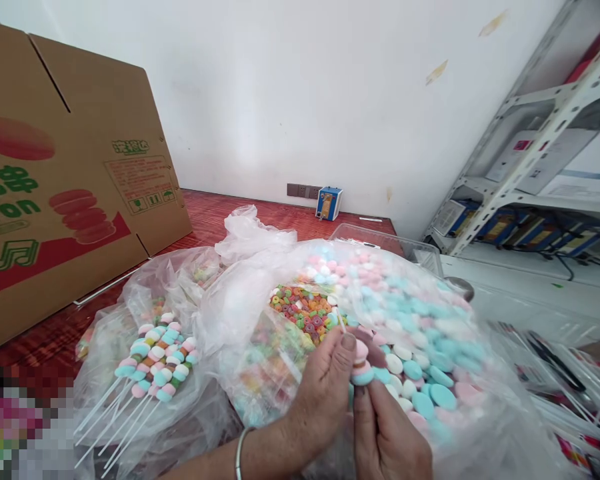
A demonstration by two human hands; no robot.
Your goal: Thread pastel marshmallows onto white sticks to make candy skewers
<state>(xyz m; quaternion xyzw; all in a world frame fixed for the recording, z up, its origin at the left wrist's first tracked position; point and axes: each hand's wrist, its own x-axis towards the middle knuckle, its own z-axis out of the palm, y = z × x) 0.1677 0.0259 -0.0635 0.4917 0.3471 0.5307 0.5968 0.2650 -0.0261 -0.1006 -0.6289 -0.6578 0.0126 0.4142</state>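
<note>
My left hand [325, 393] pinches a thin white stick [341, 321] with pink, white and blue round candies [362, 365] threaded on it. My right hand [387, 433] sits just below, fingers closed against the candy stack. Both hands hover over an open plastic bag of pastel disc candies [420, 333]. Beside it lies a bag of small multicoloured ring candies [303, 310]. To the left, a pile of finished candy skewers [153, 363] rests on clear plastic.
A large printed cardboard box [65, 180] stands at the left on the red wooden table [205, 213]. A clear plastic tub [385, 240] sits behind the bags. Grey metal shelving [530, 167] fills the right. Loose white sticks [570, 380] lie at right.
</note>
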